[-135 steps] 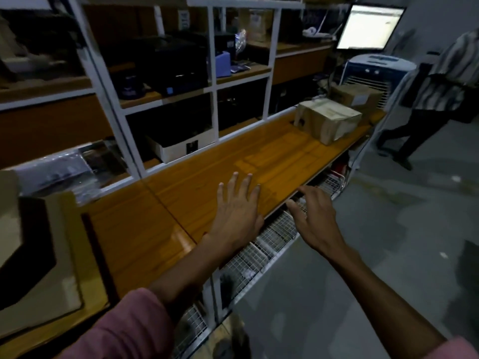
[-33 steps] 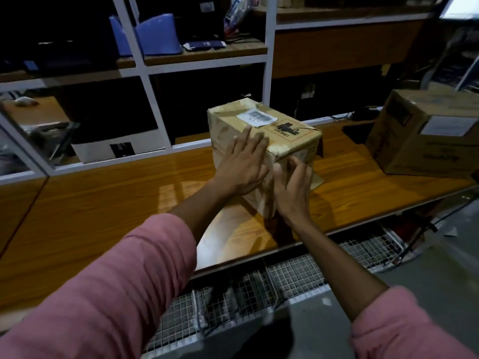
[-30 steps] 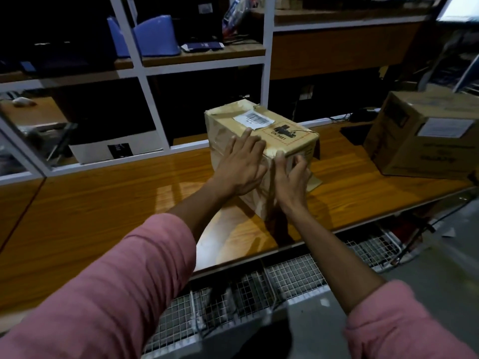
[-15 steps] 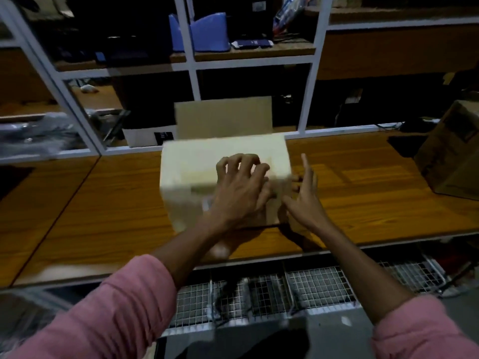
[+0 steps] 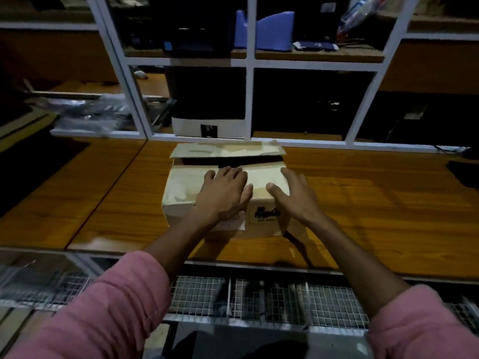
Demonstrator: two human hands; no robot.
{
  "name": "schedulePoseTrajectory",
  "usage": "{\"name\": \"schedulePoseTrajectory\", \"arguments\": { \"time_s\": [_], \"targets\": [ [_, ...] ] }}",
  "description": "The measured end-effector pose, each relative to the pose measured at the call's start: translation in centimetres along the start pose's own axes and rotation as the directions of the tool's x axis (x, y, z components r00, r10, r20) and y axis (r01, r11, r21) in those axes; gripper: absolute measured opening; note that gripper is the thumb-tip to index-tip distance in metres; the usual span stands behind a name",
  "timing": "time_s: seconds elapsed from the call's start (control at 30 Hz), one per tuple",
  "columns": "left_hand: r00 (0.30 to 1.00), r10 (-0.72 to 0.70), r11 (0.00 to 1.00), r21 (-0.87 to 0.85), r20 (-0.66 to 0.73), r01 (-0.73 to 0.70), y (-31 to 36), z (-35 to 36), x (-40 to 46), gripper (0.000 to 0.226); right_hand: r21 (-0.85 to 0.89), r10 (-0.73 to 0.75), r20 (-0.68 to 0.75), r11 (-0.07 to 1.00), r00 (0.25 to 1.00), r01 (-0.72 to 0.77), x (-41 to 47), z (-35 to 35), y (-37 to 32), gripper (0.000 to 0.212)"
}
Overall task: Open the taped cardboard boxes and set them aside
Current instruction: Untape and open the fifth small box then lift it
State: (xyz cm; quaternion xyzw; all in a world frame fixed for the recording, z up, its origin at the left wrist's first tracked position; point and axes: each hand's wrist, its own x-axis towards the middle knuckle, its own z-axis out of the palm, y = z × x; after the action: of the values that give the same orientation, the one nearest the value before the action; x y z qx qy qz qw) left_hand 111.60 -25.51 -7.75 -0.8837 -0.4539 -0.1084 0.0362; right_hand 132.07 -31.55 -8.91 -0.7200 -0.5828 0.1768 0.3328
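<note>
Your one camera sits on your head, facing forward and down at close range: your forearms reach in from the bottom edge, the worktop (image 5: pixel 363 203) crosses the middle, and the shelving (image 5: pixel 248 99) fills the top.

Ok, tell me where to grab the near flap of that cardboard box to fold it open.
Take the near flap by its far free edge, along the dark gap in the cardboard box, fingers hooking under from above and pulling toward you. The far flap already stands open, so that edge is exposed.
</note>
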Motion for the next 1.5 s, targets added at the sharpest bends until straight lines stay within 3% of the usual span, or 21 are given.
{"name": "schedulePoseTrajectory", "arguments": {
  "time_s": [0.1,0.37,0.63,0.83,0.93,1.03,1.13,1.27,1.4,1.5],
  "targets": [
    [0.999,-0.031,0.999,-0.029,0.041,0.032,-2.7,-1.2,-1.0,0.069,-0.025,-0.002,0.021,1.000,1.000,0.003,0.3,2.5,-1.9,0.072],
    [0.989,-0.147,0.987,-0.060,0.003,0.147,-18.6,-2.9,-4.0,0.045,-0.078,-0.102,0.063,0.991,0.993,0.107,3.5,13.8,-12.2,0.068],
    [0.994,-0.090,0.989,-0.116,0.061,0.097,-31.7,-2.9,-6.0,0.057,-0.004,0.001,0.002,1.000,1.000,-0.001,2.7,22.9,-21.2,0.058],
    [0.984,-0.062,0.989,-0.123,0.166,0.084,-36.8,-4.2,-8.5,0.068,-0.159,0.163,0.028,0.975,0.986,-0.156,0.0,25.4,-27.1,0.055],
    [0.977,-0.051,0.989,-0.125,0.207,0.078,-41.0,-6.5,-10.4,0.073,-0.411,0.135,-0.060,0.900,0.989,-0.148,-1.4,26.1,-31.6,0.049],
    [0.955,-0.068,0.979,-0.163,0.288,0.119,-43.3,-5.9,-11.1,0.074,-0.623,0.091,0.022,0.780,0.996,-0.058,-1.2,27.0,-33.7,0.042],
    [0.953,-0.008,0.980,-0.187,0.304,0.068,-45.1,-6.5,-12.3,0.070,-0.622,0.118,0.138,0.783,0.983,-0.007,-1.9,28.1,-37.8,0.051],
    [0.950,0.028,0.980,-0.198,0.310,0.035,-45.5,-7.2,-13.9,0.068,-0.619,0.165,0.106,0.783,0.980,-0.065,-3.9,29.5,-39.7,0.051],
    [0.932,0.087,0.972,-0.235,0.352,-0.002,-46.2,-7.7,-16.6,0.069,-0.580,0.205,0.074,0.805,0.976,-0.125,-6.6,30.3,-41.8,0.075],
    [0.923,0.120,0.962,-0.273,0.365,-0.017,-47.1,-7.8,-17.3,0.067,-0.533,0.211,0.081,0.835,0.974,-0.137,-7.3,30.6,-43.3,0.079]
  ]
}}
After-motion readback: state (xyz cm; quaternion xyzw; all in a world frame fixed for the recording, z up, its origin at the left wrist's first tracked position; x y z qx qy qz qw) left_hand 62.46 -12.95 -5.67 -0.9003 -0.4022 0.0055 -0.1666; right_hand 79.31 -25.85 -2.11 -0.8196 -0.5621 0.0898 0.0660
